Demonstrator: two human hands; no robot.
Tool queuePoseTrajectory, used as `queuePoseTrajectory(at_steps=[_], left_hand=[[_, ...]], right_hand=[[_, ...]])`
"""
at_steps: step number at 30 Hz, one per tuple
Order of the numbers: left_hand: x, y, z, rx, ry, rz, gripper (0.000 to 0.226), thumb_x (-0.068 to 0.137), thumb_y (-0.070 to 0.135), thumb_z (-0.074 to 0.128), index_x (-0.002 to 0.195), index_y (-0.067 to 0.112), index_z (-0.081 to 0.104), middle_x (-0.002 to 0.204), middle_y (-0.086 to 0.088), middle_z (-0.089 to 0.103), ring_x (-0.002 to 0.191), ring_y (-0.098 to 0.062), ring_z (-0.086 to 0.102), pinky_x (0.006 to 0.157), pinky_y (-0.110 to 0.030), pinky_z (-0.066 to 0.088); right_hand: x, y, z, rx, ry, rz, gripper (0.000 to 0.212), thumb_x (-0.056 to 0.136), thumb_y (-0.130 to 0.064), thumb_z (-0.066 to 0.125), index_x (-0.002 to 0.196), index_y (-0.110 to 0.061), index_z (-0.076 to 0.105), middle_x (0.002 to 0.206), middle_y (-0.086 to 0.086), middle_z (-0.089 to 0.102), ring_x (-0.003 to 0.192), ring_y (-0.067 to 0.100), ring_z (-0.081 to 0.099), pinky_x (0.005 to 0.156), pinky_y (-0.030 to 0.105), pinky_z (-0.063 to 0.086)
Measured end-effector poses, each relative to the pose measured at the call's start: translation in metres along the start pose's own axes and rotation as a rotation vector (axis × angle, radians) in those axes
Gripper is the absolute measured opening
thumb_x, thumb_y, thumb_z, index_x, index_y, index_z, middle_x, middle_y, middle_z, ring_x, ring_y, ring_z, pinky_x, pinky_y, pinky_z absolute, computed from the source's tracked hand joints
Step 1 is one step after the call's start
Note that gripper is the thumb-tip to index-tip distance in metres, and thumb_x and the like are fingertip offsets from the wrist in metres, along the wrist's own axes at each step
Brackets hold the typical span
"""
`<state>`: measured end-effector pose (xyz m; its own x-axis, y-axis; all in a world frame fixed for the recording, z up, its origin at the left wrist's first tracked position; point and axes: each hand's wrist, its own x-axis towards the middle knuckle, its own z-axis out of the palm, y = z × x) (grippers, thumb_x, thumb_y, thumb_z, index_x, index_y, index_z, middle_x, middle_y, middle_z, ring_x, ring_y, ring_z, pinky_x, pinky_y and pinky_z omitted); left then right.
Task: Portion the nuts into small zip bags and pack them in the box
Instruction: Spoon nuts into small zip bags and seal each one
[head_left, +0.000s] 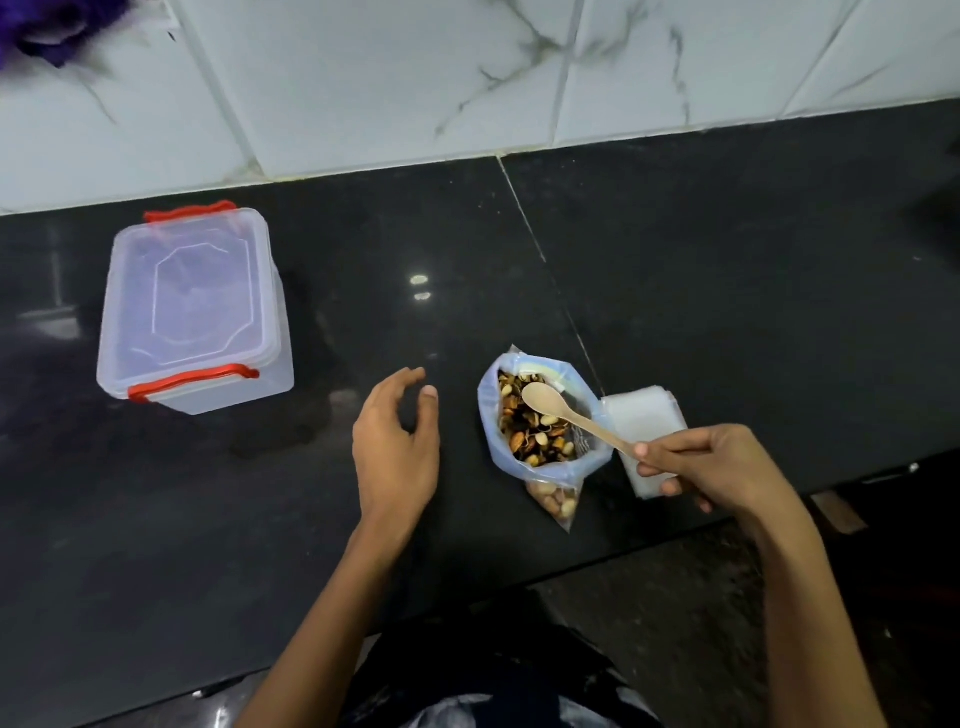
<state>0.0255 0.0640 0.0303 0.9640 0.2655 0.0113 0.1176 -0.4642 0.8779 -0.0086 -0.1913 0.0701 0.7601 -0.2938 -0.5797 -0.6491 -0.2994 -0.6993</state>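
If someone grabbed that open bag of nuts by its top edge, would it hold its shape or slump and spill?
The bag of nuts would probably slump: its thin plastic walls look soft and crinkled. It seems fairly heavy for its size, being well filled. With the mouth open and the wooden spoon over it, a tilt could spill nuts onto the counter.

Colours on a black counter

The countertop (675, 260) was glossy black; the wall tiles (389, 78) at twelve o'clock were white with grey marble veining; the box (192, 312) at ten o'clock was clear with red clips (192, 382); the bag (540, 415) was pale translucent blue, its nuts (535, 436) mixed brown, tan and cream; the spoon (550, 402) was light wood; the zip bags (644, 426) at three o'clock were frosted white; a purple blur (47, 26) sat at eleven o'clock.
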Motion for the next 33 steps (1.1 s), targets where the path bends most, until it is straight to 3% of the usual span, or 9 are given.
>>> queuePoseTrajectory(at_steps=[8, 11, 15, 18, 21, 27, 33], left_hand=[[-0.001, 0.006, 0.01, -0.004, 0.029, -0.007, 0.027, 0.094, 0.021, 0.056, 0.119, 0.015, 0.061, 0.125, 0.0, 0.061, 0.118, -0.01, 0.054, 0.075, 0.004, 0.033], [0.001, 0.01, 0.015, -0.011, 0.024, 0.004, 0.028, 0.094, 0.021, 0.056, 0.121, 0.015, 0.06, 0.126, 0.001, 0.06, 0.119, -0.011, 0.053, 0.085, -0.006, 0.036], [0.0, 0.016, 0.024, -0.033, 0.027, -0.011, 0.028, 0.094, 0.021, 0.056, 0.121, 0.015, 0.061, 0.124, 0.002, 0.061, 0.117, -0.012, 0.055, 0.098, -0.026, 0.043], [-0.002, 0.019, 0.031, -0.054, 0.014, -0.038, 0.028, 0.094, 0.022, 0.056, 0.121, 0.017, 0.061, 0.122, 0.003, 0.063, 0.115, -0.012, 0.057, 0.098, -0.031, 0.047], [-0.006, 0.019, 0.036, -0.078, 0.011, -0.06, 0.028, 0.093, 0.022, 0.056, 0.121, 0.017, 0.061, 0.122, 0.002, 0.063, 0.115, -0.012, 0.057, 0.096, -0.03, 0.047], [-0.011, 0.019, 0.039, -0.099, 0.056, -0.112, 0.029, 0.093, 0.021, 0.056, 0.121, 0.017, 0.061, 0.117, 0.009, 0.061, 0.115, -0.011, 0.055, 0.093, -0.026, 0.045], [-0.015, 0.021, 0.032, -0.138, 0.111, -0.152, 0.028, 0.093, 0.02, 0.056, 0.121, 0.016, 0.061, 0.119, 0.004, 0.063, 0.116, -0.013, 0.056, 0.096, -0.03, 0.045]], right_hand=[[0.013, 0.013, -0.02, 0.086, 0.165, -0.08, 0.008, 0.084, -0.021, 0.068, 0.083, -0.014, 0.07, 0.077, -0.001, 0.072, 0.057, 0.009, 0.063, 0.041, 0.018, 0.039], [0.028, 0.023, -0.023, 0.115, 0.264, -0.107, 0.007, 0.085, -0.017, 0.067, 0.089, -0.011, 0.07, 0.077, 0.0, 0.069, 0.066, 0.012, 0.062, 0.049, 0.023, 0.044], [0.051, 0.039, -0.02, -0.038, 0.387, -0.112, 0.022, 0.081, -0.024, 0.072, 0.099, -0.011, 0.067, 0.082, -0.002, 0.064, 0.082, 0.015, 0.061, 0.074, 0.03, 0.048], [0.062, 0.045, -0.012, -0.151, 0.379, -0.091, 0.032, 0.081, -0.032, 0.071, 0.103, -0.009, 0.064, 0.089, 0.001, 0.062, 0.084, 0.016, 0.057, 0.077, 0.032, 0.047], [0.066, 0.049, -0.008, -0.208, 0.372, -0.089, 0.025, 0.081, -0.031, 0.071, 0.094, -0.012, 0.063, 0.088, 0.0, 0.062, 0.082, 0.016, 0.056, 0.081, 0.04, 0.052], [0.072, 0.052, -0.019, -0.12, 0.265, -0.075, 0.018, 0.082, -0.032, 0.069, 0.084, -0.015, 0.064, 0.086, 0.0, 0.064, 0.081, 0.017, 0.06, 0.077, 0.039, 0.052], [0.05, 0.036, -0.04, 0.073, 0.101, -0.078, 0.021, 0.086, -0.027, 0.066, 0.087, -0.006, 0.07, 0.079, 0.005, 0.068, 0.068, 0.014, 0.06, 0.058, 0.026, 0.046]])
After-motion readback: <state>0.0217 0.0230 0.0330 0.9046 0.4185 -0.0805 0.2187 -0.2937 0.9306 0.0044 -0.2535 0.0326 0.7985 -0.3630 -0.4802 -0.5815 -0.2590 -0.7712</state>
